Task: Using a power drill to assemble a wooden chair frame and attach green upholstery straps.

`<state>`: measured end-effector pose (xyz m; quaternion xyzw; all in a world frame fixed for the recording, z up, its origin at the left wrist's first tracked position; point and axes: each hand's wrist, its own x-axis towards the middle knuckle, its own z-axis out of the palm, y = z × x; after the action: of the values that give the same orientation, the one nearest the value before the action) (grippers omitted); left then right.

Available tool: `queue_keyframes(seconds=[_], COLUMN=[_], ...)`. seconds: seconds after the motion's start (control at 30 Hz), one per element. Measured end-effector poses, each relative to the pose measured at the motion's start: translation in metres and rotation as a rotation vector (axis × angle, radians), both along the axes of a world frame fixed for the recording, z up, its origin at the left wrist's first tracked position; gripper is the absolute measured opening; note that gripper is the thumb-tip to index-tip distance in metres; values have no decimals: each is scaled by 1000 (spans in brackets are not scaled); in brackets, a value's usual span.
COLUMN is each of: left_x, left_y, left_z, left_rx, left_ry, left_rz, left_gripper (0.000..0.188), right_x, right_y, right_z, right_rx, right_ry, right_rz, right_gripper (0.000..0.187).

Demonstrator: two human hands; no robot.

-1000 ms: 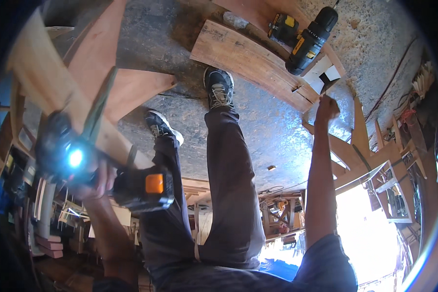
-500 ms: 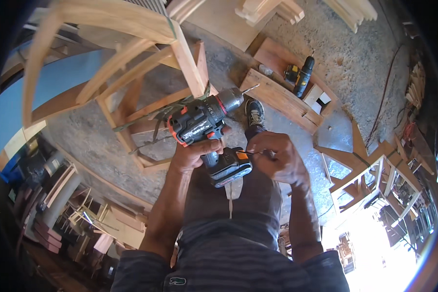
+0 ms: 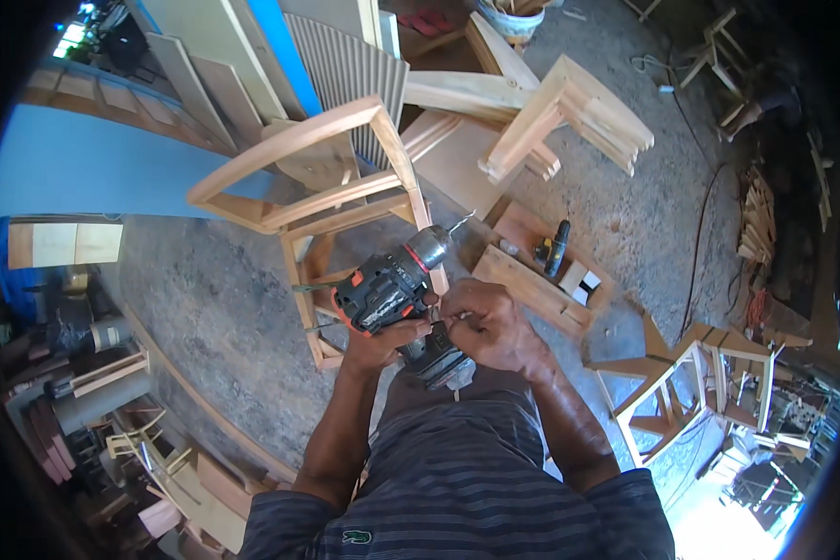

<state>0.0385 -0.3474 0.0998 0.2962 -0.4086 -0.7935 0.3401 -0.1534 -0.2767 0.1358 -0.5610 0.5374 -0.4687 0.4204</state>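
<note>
My left hand is closed round the grip of a black cordless drill with orange-red trim, held in front of my waist. Its chuck points up and to the right, with a twist drill bit in it. My right hand is closed beside the drill's grip, just above the battery pack. Its thumb and fingers are pinched, and whatever they hold is hidden. Just beyond the drill stands a pale wooden chair frame, its curved back rail to the left.
A second cordless drill, black and yellow, lies on a wooden box ahead. Cut wooden parts are stacked farther off. More chair frames stand to the right. A blue panel is at the left, and a cable crosses the floor.
The view has shifted, so more of the far workshop shows. My right hand has come in closer to the drill's grip, over the battery's top. My left hand keeps hold of the drill.
</note>
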Motion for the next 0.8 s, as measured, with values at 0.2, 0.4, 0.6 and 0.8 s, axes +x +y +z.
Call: queue_keyframes(seconds=[0.2,0.4,0.6,0.8], left_x=[8,24,43,47], left_y=[1,-3,0,9], left_z=[22,65,79,84], left_rx=[-80,-120,-219,-248], left_ry=[22,99,245,269], left_rz=[115,176,107,121], left_gripper=[51,53,60,60], right_x=[52,61,37,62], right_y=[-6,-23,-59,-58], right_z=[31,57,112,124], right_rx=[213,16,-84,-141], right_ry=[-452,-890,-1172,-1098], right_rz=[-261,-377,-357,-291], right_gripper=[9,7,8,8])
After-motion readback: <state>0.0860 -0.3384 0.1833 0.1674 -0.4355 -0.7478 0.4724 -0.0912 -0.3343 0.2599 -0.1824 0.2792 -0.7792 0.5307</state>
